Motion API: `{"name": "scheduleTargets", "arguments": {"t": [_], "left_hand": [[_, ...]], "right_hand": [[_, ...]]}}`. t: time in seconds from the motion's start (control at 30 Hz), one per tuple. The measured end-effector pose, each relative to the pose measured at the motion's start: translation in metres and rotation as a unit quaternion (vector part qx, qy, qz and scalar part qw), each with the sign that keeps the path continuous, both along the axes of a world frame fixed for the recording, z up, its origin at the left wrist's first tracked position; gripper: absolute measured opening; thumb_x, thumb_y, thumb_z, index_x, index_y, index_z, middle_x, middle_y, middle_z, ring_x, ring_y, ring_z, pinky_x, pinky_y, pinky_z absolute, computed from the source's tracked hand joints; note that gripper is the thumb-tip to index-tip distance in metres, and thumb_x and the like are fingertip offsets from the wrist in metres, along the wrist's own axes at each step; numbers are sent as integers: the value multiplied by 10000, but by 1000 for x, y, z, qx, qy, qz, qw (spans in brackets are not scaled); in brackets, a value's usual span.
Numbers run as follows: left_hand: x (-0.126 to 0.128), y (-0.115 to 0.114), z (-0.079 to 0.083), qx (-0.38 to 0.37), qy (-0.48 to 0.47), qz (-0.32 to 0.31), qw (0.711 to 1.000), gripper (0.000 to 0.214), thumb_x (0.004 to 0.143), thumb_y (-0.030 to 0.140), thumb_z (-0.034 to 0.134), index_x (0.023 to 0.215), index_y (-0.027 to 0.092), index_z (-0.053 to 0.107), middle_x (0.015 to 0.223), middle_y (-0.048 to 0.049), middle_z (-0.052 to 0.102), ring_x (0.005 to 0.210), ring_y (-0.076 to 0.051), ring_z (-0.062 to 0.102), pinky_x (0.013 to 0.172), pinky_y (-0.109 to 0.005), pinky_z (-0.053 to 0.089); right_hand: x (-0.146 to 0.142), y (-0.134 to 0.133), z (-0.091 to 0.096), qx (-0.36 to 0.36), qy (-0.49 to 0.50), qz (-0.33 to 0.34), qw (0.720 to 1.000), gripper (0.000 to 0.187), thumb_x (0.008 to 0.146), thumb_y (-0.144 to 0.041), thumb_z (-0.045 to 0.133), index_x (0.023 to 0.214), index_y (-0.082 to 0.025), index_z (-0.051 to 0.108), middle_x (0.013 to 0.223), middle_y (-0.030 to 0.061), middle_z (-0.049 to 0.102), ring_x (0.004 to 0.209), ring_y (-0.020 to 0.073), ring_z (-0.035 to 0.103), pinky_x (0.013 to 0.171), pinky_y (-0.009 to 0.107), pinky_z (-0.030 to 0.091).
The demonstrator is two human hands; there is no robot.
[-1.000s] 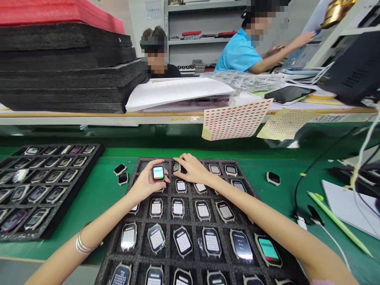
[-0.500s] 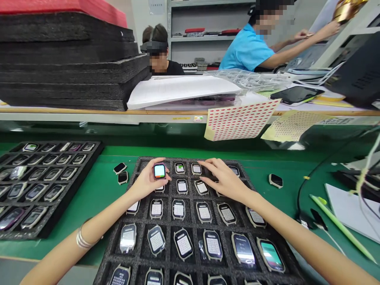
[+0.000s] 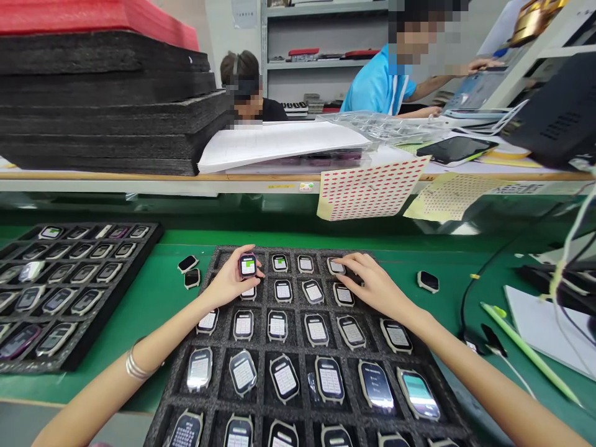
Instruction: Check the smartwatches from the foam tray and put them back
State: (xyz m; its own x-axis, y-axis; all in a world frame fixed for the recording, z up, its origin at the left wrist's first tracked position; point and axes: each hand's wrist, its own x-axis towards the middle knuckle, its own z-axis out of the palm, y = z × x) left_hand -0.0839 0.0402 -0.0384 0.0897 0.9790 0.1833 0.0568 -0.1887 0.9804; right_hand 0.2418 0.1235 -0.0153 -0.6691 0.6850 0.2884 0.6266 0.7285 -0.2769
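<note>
Pinching rounded-square watch [image 3: 248, 265] in left hand [image 3: 229, 284] | right hand [image 3: 375, 287] spread (flat) on coarse foam tray [image 3: 261, 346].

Smartwatch [image 3: 248, 265], apparently, in left hand [image 3: 230, 282]

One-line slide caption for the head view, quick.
Left hand holds a lit watch body over the black foam tray; right hand touches a back-row watch.

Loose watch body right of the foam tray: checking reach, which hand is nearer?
Right. The right hand rests at the tray's far right, just left of the watch body, apart from it; the left hand holds a lit watch at the tray's far left.
</note>
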Motion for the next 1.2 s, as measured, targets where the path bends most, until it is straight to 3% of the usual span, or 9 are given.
{"name": "scheduleTargets", "arguments": {"t": [0.2, 0.37, 0.5, 0.6, 0.7, 0.87, 0.97, 1.07, 1.2], "left_hand": [[-11, 20, -8, 44, 192, 42, 980, 535, 791, 320, 638, 1262, 210, 410, 1053, -86, 587, 957, -242, 615, 899, -424, 458], [-20, 40, -4, 78, 372, 31, 924, 425, 703, 413, 723, 1034, 175, 600, 994, -95, 579, 1001, -317, 530, 922, -471, 394], [-22, 44, 9, 95, 472, 5, 876, 510, 723, 484, 688, 1114, 176, 579, 1054, -121, 559, 1004, -347, 492, 865, -495, 392], [-7, 45, 26, 118, 524, -6, 844, 467, 770, 465, 643, 1141, 194, 562, 1145, -132, 518, 1063, -354, 448, 877, -493, 367], [30, 49, 40, 138, 556, -44, 818, 287, 844, 373, 565, 1061, 189, 598, 1077, -113, 551, 1032, -314, 466, 884, -460, 364], [102, 65, 42, 135, 596, -84, 787, 227, 818, 256, 615, 1004, 128, 612, 1080, -147, 566, 1091, -321, 462, 926, -483, 357], [120, 75, 38, 99, 614, -93, 777, 253, 845, 292, 617, 1044, 136, 595, 1144, -104, 566, 1109, -285, 498, 951, -511, 383], [122, 84, 37, 58, 611, -105, 783, 299, 872, 329, 595, 1112, 151, 573, 1192, -93, 561, 1085, -263, 540, 924, -501, 440], [122, 87, 37, 26, 559, -107, 822, 300, 882, 317, 587, 1130, 150, 568, 1190, -96, 567, 1060, -254, 561, 897, -483, 472]], "right_hand": [[12, 16, -2, -13, -53, -1, 998, 316, 885, -325, 486, 1122, -162, 618, 1027, 137, 568, 983, 318, 527, 857, 470, 435], [16, 30, 3, -41, -108, 15, 993, 375, 871, -357, 556, 1193, -171, 603, 1051, 126, 584, 979, 311, 541, 825, 429, 446], [11, 36, 11, -53, -142, 13, 988, 350, 856, -292, 593, 1177, -155, 626, 1034, 135, 597, 978, 326, 544, 809, 420, 434], [4, 44, 17, -74, -151, 18, 986, 358, 786, -278, 692, 1125, -169, 659, 998, 126, 610, 959, 330, 556, 789, 403, 436], [-4, 53, 18, -97, -135, 23, 986, 373, 654, -254, 809, 1003, -178, 702, 925, 108, 615, 942, 344, 563, 794, 410, 435], [-5, 50, 16, -137, -20, 9, 990, 316, 568, -202, 840, 847, -158, 701, 895, 115, 603, 974, 369, 543, 851, 475, 418], [9, 35, 15, -180, 105, 2, 978, 360, 622, -333, 815, 903, -159, 672, 1028, 126, 603, 1027, 336, 534, 885, 467, 425], [25, 11, 19, -251, 248, -7, 936, 459, 738, -440, 714, 1078, -152, 604, 1119, 134, 602, 1037, 288, 563, 855, 428, 470], [31, -27, 27, -351, 398, -1, 847, 518, 830, -439, 618, 1250, -162, 496, 1169, 151, 595, 892, 224, 636, 746, 374, 517]]}}
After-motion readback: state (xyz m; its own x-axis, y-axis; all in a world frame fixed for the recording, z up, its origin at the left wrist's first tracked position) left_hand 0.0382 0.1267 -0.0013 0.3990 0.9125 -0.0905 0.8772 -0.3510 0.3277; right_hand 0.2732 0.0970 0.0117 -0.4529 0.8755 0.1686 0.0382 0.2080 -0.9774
